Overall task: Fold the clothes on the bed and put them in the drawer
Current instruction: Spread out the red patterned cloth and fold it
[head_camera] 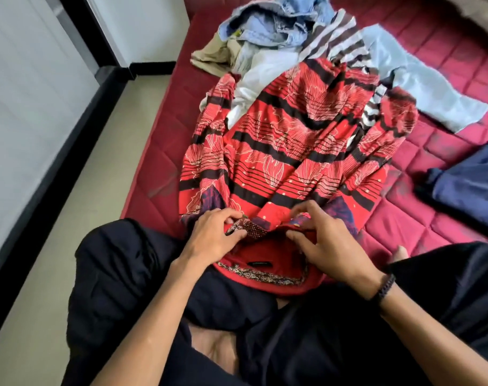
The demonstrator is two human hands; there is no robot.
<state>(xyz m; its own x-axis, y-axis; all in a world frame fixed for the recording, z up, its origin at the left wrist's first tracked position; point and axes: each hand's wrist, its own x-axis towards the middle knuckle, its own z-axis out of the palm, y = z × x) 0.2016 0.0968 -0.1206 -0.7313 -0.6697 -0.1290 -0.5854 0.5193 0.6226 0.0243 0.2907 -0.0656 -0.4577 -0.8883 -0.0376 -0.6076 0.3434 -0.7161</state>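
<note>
A red patterned shirt (287,146) with black stripes lies spread on the dark red quilted bed (437,65), its collar toward me and over my lap. My left hand (212,238) pinches the collar's left side. My right hand (323,240) pinches the collar's right side, fingers curled over the edge. Behind the shirt lies a pile of clothes: blue jeans (270,23), a brown-and-white striped garment (337,37), a white garment (265,71), a khaki garment (217,54) and a pale blue garment (423,87).
A dark blue garment (471,188) lies at the bed's right edge of view. My legs in black trousers (126,274) rest on the bed near its left edge. Left of the bed runs a pale floor (78,204) and a white wall with a black skirting.
</note>
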